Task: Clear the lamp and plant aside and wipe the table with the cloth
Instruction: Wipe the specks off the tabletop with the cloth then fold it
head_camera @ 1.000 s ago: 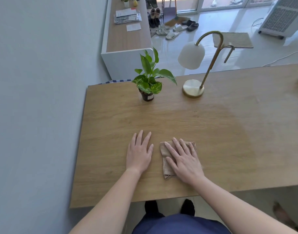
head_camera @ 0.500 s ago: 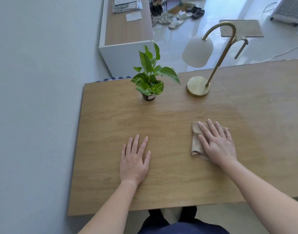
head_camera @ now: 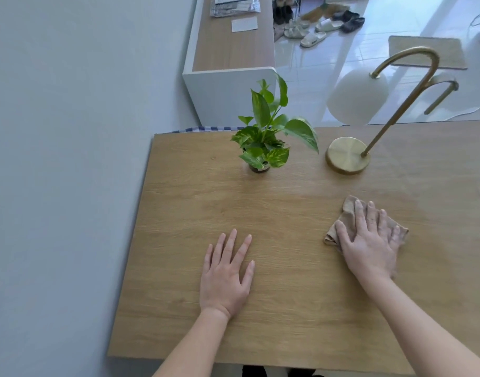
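A: Left side?
B: Left hand (head_camera: 225,278) flat on desk (head_camera: 179,213), fingers straight and spread, holding nothing. Plant (head_camera: 266,137) upright near the far edge.
A: Cloth?
B: Cloth (head_camera: 350,210) lies right of centre, nearer than the lamp (head_camera: 347,155) base and apart from it. Bunched, long axis roughly left-right, one corner pointing at the base. Right hand (head_camera: 369,246) presses it down, fingers straight, pointing away.

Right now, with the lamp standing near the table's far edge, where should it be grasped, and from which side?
Probably the brass stem low down, just above the round base, coming from the near right with the right hand, which is closer. The base is a flat disc with little to grip, and the white shade hangs out left of the stem, toward the plant.
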